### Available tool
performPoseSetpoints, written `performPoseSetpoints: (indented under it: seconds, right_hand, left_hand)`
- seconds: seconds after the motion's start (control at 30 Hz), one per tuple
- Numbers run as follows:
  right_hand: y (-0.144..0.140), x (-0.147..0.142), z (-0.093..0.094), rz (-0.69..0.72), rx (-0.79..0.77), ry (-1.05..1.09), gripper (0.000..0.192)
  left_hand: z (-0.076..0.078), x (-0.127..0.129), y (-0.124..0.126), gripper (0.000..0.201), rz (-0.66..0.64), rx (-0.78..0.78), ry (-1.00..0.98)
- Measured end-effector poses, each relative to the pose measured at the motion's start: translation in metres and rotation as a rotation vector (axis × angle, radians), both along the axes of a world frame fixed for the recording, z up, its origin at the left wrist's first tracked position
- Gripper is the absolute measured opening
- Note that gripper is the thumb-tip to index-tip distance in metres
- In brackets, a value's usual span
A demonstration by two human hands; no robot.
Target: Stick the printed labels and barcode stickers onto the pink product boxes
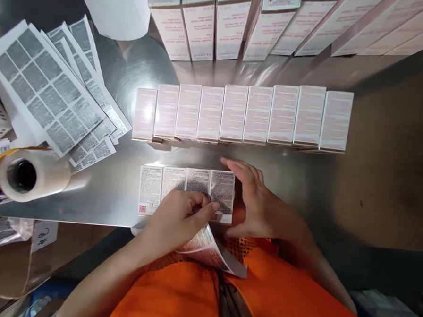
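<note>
A short row of small white boxes [174, 187] with printed labels lies near the steel table's front edge. My left hand [178, 220] holds a curled sheet of labels [210, 250] and presses its thumb onto the label of the rightmost box [222, 194]. My right hand [257, 203] cups the right end of that box, fingers apart and steadying it. Behind them runs a longer row of pink-and-white boxes [244, 114] lying flat, side by side.
A fanned stack of label sheets [55, 89] lies at the left, with a roll of clear film [31, 175] below it. More cartons [218, 21] line the back edge beside a white roll [116, 7]. A cardboard box [11, 261] sits under the steel table [117, 196].
</note>
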State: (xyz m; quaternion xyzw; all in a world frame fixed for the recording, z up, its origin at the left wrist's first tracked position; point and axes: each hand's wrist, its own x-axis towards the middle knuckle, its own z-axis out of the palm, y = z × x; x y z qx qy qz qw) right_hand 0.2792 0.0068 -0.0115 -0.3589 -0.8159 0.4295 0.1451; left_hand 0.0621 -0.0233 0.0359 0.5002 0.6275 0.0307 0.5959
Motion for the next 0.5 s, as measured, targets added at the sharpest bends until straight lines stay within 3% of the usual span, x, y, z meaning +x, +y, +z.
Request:
performPoseSetpoints:
  seconds: [0.13,0.3,0.5]
  right_hand:
    - [-0.0076,-0.0079,-0.0112,-0.076,0.025,0.000,0.117]
    - [-0.0085,-0.0107,-0.0109,-0.100,0.043,-0.016,0.121]
    - [-0.0083,-0.0113,-0.0110,-0.095,0.033,-0.024,0.123]
  left_hand:
    - [0.0024,-0.0005,0.0000,0.040,0.006,-0.017,-0.014]
    - [0.0049,0.0005,-0.0003,0.042,0.001,-0.031,0.004]
    - [0.0037,0.0016,-0.0018,0.044,0.081,-0.075,-0.059]
